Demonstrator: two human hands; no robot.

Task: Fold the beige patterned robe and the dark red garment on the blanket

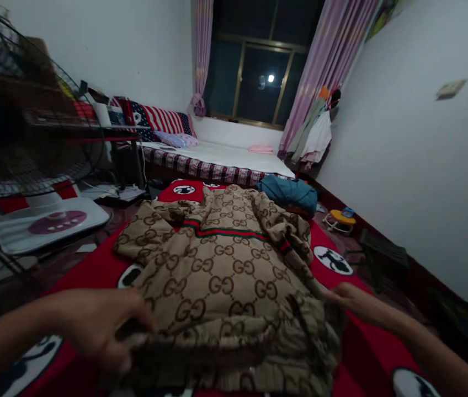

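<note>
A tan jacket [221,264] with a brown letter pattern and a green-red-green stripe lies spread out, its hem toward me. Its left sleeve in view [145,229] is folded outward, while the other sleeve [286,220] lies bunched along the body. My left hand [101,325] is closed at the near left corner of the hem, thumb low and fingers curled over the cloth, slightly blurred. On the opposite side, my right hand [347,298] pinches the jacket's right edge near the gathered hem. Under the jacket is a red cloth [366,342] with black-and-white round prints.
A folded teal garment [287,193] lies beyond the jacket. At left stands a fan [31,110] near a white stand [56,220]. A yellow-topped stool [341,218] and a dark folding stool [383,251] are on the right. A bed [221,157] is at the back.
</note>
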